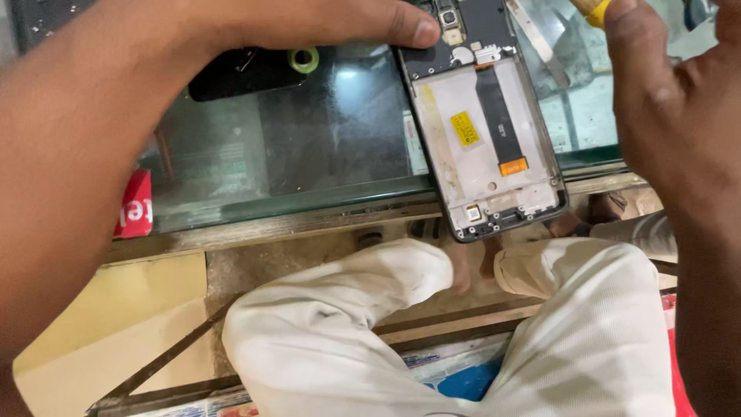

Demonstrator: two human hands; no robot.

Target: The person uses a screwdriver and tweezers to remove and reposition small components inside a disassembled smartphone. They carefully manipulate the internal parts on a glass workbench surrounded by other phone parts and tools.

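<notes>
A glass counter top [324, 131] with a worn wooden front edge fills the upper half of the view, and below it a dusty floor shows between pale boards and scraps of printed paper. Nearest the camera are the person's knees in white trousers [347, 332], folded under the counter's edge. Above them an opened smartphone [485, 127], its back cover off, lies tilted on the glass with its lower end hanging out past the counter's front edge; inside it show a pale metal plate, a yellow sticker, a dark flat ribbon cable with an orange tab, and the camera module at the far end. The left hand [255, 23] reaches across from the left and presses its thumb on the phone's upper left corner, steadying it there rather than closing round it. The right hand [671, 108] hovers just right of the phone, fingers closed on a tool with a yellow handle [593, 9], of which only the tip of the handle shows at the top edge. Farther back on the glass a black flat piece [243, 75] lies beside a small green ring [303, 59], and a red label [136, 205] sits under the glass at the left
</notes>
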